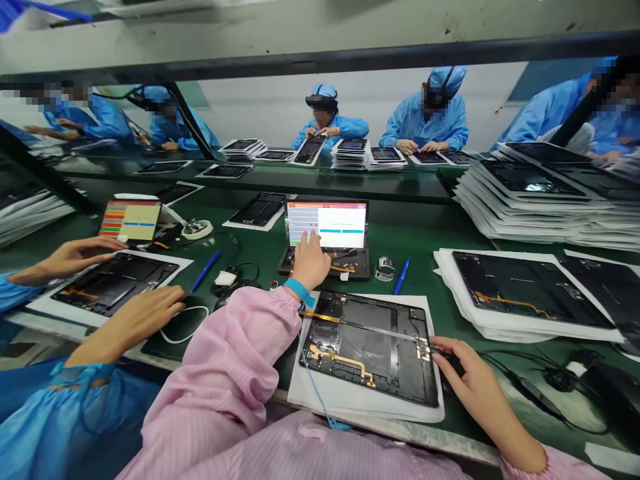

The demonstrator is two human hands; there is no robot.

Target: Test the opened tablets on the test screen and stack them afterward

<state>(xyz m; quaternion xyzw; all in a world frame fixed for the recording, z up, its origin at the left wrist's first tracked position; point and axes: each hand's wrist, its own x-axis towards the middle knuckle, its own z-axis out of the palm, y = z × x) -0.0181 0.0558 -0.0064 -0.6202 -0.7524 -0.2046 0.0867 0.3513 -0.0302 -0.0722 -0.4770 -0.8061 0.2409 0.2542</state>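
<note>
An opened tablet back housing [365,353], with orange flex cables and a small circuit board showing, lies on white sheets [320,397] in front of me. My right hand [467,373] is closed at the housing's right edge, pinching the plug end of a black cable [493,360] against it. The plug itself is mostly hidden by the fingers. My left hand [310,260] reaches forward with fingers stretched out over a lit test screen [343,223]. Its fingertips overlap the lower part of the display; whether they touch it I cannot tell. A blue wrist strap [299,291] circles that wrist.
Blue pens [402,276] and a roll of clear tape [385,269] lie nearby. To the right are a tablet housing on sheets [530,287] and a tall stack [530,200]. At left, a co-worker's hands [135,317] flank another housing. Several people in blue sit opposite.
</note>
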